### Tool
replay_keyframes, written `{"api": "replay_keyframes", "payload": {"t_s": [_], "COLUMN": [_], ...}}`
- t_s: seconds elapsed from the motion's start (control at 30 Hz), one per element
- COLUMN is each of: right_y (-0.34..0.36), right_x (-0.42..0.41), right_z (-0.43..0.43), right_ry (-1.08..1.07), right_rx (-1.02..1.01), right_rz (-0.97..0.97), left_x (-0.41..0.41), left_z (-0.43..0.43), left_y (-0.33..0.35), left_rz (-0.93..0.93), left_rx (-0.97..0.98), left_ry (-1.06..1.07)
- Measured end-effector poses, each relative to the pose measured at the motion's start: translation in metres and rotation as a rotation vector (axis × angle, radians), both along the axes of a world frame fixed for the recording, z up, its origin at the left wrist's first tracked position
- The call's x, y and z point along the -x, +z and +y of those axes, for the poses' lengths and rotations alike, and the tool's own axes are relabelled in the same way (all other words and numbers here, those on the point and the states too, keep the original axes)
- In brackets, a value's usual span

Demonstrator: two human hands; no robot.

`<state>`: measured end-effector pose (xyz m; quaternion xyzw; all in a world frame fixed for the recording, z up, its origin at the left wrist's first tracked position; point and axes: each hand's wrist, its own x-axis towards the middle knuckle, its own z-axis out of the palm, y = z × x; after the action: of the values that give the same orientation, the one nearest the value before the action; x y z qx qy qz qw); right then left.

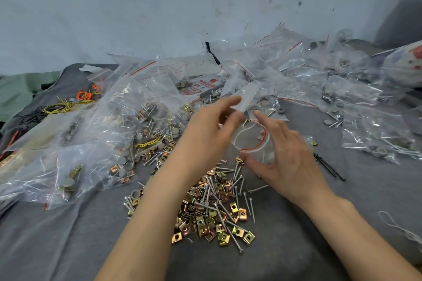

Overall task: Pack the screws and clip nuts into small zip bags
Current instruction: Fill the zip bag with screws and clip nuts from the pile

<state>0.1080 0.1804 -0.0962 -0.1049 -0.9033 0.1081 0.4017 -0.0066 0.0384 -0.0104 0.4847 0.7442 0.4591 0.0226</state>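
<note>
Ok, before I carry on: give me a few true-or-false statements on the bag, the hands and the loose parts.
1. The right hand has a small zip bag in its grip. True.
2. The bag's red-lined mouth is pressed shut. False: it is held open in a loop.
3. A pile of screws and clip nuts lies on the grey cloth below the hands. True.
4. The left hand lies flat on the cloth. False: it is raised beside the bag's mouth.
5. The yellow wires lie right of the pile. False: they lie far to its left.
</note>
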Motion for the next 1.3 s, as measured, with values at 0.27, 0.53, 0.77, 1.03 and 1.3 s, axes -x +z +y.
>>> {"api": "replay_keyframes", "payload": {"t_s": [0.27, 0.53, 0.77, 1.03, 1.3], "right_y": [-0.002, -0.001, 0.000, -0.002, -0.002], "right_x": [-0.001, -0.003, -0.003, -0.002, -0.002], "right_z": [0.003, 0.000, -0.001, -0.003, -0.002], "right_ry": [-0.002, -0.006, 0.003, 0.006, 0.020], "right_rx": [0.002, 0.008, 0.012, -0.004, 0.004], "right_rz": [0.016, -0.016, -0.038, -0.025, -0.033], "left_x": [0.024, 0.040, 0.047, 0.055, 0.061], "left_z": [-0.024, -0.043, -0.051, -0.062, -0.066], "left_y": [-0.001, -0.023, -0.026, -0.030, -0.036], "left_rz": [-0.111, 0.080, 0.129, 0.108, 0.103], "left_rx": [-0.071, 0.259, 0.427, 0.497, 0.625], "left_ry": [0.189, 0.303, 0.284, 0.323, 0.340]}}
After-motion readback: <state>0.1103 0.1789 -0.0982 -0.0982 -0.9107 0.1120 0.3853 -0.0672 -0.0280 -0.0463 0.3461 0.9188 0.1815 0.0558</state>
